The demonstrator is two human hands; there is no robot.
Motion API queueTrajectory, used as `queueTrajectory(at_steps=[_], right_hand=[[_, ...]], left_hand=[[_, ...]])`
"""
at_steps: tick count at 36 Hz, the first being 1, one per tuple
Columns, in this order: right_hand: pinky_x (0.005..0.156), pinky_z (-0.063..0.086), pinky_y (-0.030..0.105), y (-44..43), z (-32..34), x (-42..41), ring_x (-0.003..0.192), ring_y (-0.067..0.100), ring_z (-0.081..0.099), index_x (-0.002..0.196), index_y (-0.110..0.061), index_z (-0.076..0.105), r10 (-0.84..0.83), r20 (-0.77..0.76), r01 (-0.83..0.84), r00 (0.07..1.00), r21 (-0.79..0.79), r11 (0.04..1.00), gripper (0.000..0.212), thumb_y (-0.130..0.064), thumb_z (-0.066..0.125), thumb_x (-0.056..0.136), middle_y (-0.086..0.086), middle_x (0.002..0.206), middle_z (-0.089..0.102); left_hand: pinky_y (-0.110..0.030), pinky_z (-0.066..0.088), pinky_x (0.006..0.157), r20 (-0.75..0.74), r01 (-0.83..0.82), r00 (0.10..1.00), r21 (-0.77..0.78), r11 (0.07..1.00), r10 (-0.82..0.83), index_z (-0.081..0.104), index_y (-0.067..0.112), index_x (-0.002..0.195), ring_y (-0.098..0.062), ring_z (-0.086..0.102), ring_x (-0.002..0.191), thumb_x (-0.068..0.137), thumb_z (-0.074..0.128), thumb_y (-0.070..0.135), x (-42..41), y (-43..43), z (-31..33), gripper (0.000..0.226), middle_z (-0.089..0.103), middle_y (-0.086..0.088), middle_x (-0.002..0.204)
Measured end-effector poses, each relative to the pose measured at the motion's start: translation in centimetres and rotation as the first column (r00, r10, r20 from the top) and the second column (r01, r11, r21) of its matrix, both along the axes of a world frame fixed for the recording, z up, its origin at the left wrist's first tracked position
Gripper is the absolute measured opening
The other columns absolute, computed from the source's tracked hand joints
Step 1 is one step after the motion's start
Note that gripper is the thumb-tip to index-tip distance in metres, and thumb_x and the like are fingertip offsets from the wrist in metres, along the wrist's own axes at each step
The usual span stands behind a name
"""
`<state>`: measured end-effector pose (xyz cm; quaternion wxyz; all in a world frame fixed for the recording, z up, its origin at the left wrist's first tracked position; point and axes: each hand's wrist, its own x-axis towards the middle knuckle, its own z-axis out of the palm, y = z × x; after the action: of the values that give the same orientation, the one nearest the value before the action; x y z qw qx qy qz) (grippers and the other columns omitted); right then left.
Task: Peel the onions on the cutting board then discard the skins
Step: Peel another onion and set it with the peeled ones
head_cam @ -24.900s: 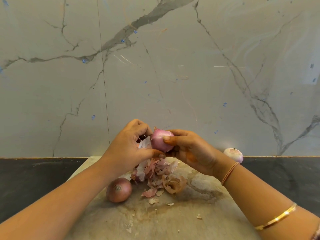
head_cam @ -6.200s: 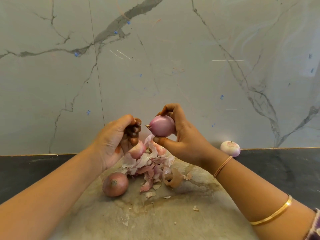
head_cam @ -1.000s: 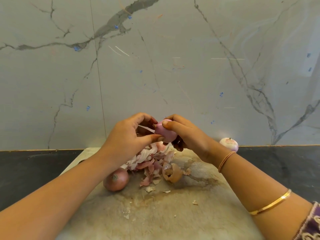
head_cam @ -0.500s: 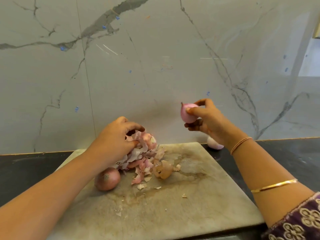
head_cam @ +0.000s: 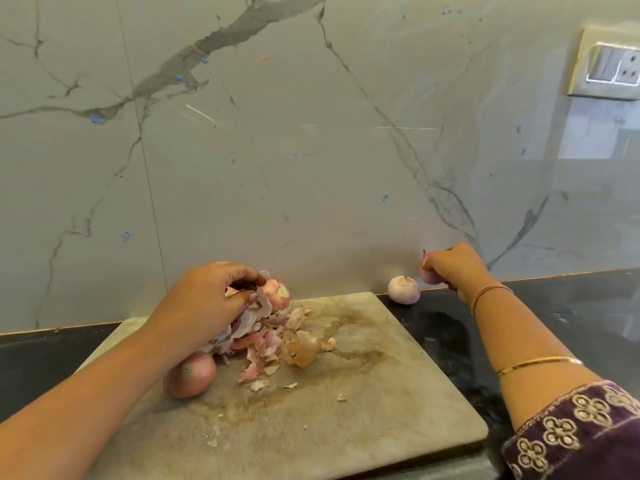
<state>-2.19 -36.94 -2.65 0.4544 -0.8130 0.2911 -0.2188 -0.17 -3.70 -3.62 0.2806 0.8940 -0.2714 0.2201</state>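
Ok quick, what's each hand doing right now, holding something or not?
Left hand: grips a partly peeled onion on the skin pile.
Right hand: holds a peeled onion.

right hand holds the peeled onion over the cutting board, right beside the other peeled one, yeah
Not over the board. In the head view the right hand holds the peeled onion over the dark counter, past the cutting board edge. It is indeed right beside the other peeled onion.

Soft even daylight, slight wide-angle warp
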Motion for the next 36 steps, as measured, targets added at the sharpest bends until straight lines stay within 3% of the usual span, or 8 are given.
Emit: queueTrajectory(at_steps=[2, 5, 9, 12, 16, 23, 30, 36], right_hand=[[0.051, 0.035, 0.029, -0.1, -0.2, -0.1, 0.058, 0.026, 0.043, 0.045, -0.007, 0.049, 0.046, -0.094, -0.046, 0.995, -0.002, 0.999, 0.037, 0.004, 0.058, 0.079, 0.013, 0.067, 0.049], [0.059, 0.042, 0.03, -0.3, -0.4, -0.4, 0.074, 0.027, 0.051, 0.066, -0.006, 0.055, 0.074, -0.139, -0.071, 0.987, 0.03, 0.997, 0.018, -0.001, 0.062, 0.082, 0.015, 0.086, 0.056], [0.058, 0.042, 0.027, 0.0, 0.0, -0.6, 0.065, 0.018, 0.047, 0.075, -0.005, 0.055, 0.13, -0.185, -0.127, 0.974, 0.025, 0.992, 0.014, -0.006, 0.059, 0.088, 0.015, 0.096, 0.052], [0.095, 0.046, 0.037, 0.2, 0.4, -0.7, 0.096, 0.028, 0.046, 0.116, 0.002, 0.05, 0.138, -0.234, -0.149, 0.962, -0.03, 0.988, 0.023, -0.012, 0.05, 0.097, 0.021, 0.117, 0.046], [0.11, 0.037, 0.041, 0.2, 0.9, -0.4, 0.116, 0.032, 0.047, 0.138, 0.003, 0.04, 0.113, -0.263, -0.133, 0.958, -0.059, 0.989, 0.042, -0.014, 0.044, 0.1, 0.026, 0.141, 0.043], [0.109, 0.037, 0.04, 0.1, 0.9, 0.2, 0.128, 0.036, 0.042, 0.139, 0.003, 0.037, 0.055, -0.212, -0.062, 0.976, -0.025, 0.998, 0.044, -0.014, 0.046, 0.1, 0.026, 0.142, 0.041], [0.085, 0.041, 0.039, -0.1, 0.3, 0.3, 0.1, 0.03, 0.045, 0.127, 0.002, 0.05, 0.043, -0.026, -0.043, 0.999, 0.022, 0.999, 0.039, -0.015, 0.054, 0.092, 0.021, 0.123, 0.052], [0.094, 0.046, 0.048, 0.5, 0.0, 0.2, 0.101, 0.032, 0.053, 0.108, -0.005, 0.059, 0.029, 0.146, -0.01, 0.989, -0.131, 0.991, 0.023, -0.019, 0.053, 0.091, 0.02, 0.114, 0.061]], left_hand=[[-0.004, 0.036, 0.068, 0.0, -0.003, 1.0, -0.004, 1.0, 0.003, 0.072, 0.024, 0.101, 0.011, 0.053, 0.08, 0.086, 0.066, 0.012, 0.0, 0.1, 0.0, 0.02, 0.058, 0.025, 0.087], [-0.005, 0.037, 0.069, -0.007, -0.002, 1.0, -0.002, 1.0, 0.002, 0.071, 0.026, 0.099, 0.006, 0.057, 0.084, 0.086, 0.066, 0.013, 0.0, 0.2, -0.1, 0.019, 0.059, 0.024, 0.088], [-0.006, 0.038, 0.071, -0.006, 0.0, 1.0, 0.005, 1.0, 0.0, 0.072, 0.026, 0.1, 0.01, 0.055, 0.083, 0.085, 0.067, 0.014, 0.1, 0.2, -0.1, 0.02, 0.059, 0.025, 0.087], [-0.007, 0.039, 0.072, 0.002, -0.007, 1.0, 0.018, 1.0, 0.007, 0.072, 0.026, 0.101, 0.005, 0.056, 0.083, 0.085, 0.068, 0.018, 0.1, 0.2, -0.2, 0.018, 0.061, 0.021, 0.089], [-0.006, 0.037, 0.07, 0.0, -0.02, 1.0, 0.024, 1.0, 0.02, 0.072, 0.028, 0.101, 0.004, 0.055, 0.082, 0.086, 0.067, 0.021, 0.1, 0.2, -0.1, 0.017, 0.062, 0.019, 0.09], [-0.007, 0.039, 0.071, 0.004, -0.013, 1.0, 0.02, 1.0, 0.013, 0.072, 0.027, 0.1, 0.007, 0.055, 0.081, 0.085, 0.068, 0.02, 0.0, 0.2, -0.1, 0.017, 0.061, 0.02, 0.088], [-0.006, 0.037, 0.07, 0.019, -0.016, 1.0, 0.026, 1.0, 0.016, 0.072, 0.026, 0.102, 0.013, 0.05, 0.08, 0.086, 0.067, 0.02, 0.1, 0.2, 0.0, 0.018, 0.061, 0.02, 0.089], [-0.009, 0.039, 0.07, 0.005, -0.023, 1.0, -0.003, 1.0, 0.023, 0.072, 0.027, 0.1, 0.001, 0.057, 0.083, 0.085, 0.068, 0.02, 0.3, 0.4, 0.0, 0.017, 0.065, 0.017, 0.091]])
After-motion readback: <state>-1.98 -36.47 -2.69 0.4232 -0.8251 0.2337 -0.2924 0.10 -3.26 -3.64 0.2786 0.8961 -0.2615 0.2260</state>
